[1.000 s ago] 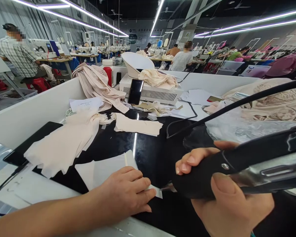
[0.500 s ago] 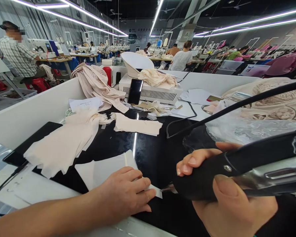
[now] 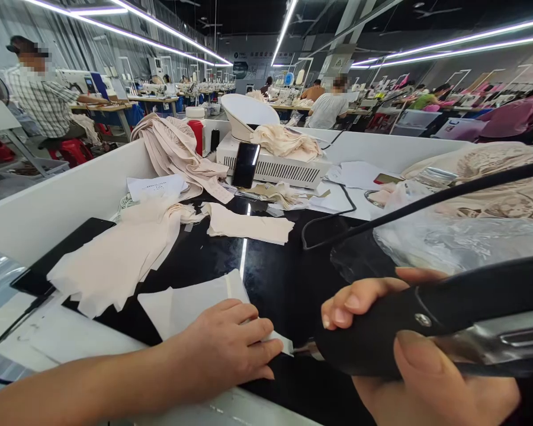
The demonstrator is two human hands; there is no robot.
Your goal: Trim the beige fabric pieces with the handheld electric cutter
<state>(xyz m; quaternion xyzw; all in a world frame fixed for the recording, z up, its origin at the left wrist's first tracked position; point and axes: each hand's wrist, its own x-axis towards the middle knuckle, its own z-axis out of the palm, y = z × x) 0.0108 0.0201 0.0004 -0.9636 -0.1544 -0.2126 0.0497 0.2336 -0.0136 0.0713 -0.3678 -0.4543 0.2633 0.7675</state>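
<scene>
My left hand (image 3: 231,343) lies palm down on a pale piece of fabric (image 3: 182,307), fingers stretched out and pressing it against the black work surface (image 3: 284,284). A narrow tip of that fabric sticks out past the fingertips to the right. My right hand (image 3: 435,378) is wrapped around a black-bodied hand tool (image 3: 382,331) with a metal lever along its side. The tool's thin metal end touches or almost touches the fabric tip. Part of the fabric is hidden under my left hand.
Beyond the hands lie a stack of beige fabric pieces (image 3: 115,248) and a beige strip (image 3: 249,225). A phone (image 3: 246,165) leans on a white vented box (image 3: 293,168). A black cable (image 3: 426,198) crosses from the right above plastic bags (image 3: 462,242). People sit at sewing machines behind.
The tool and my right hand have shifted slightly right and down in view. My left hand still presses the fabric in the same spot. The whole view has moved a little.
</scene>
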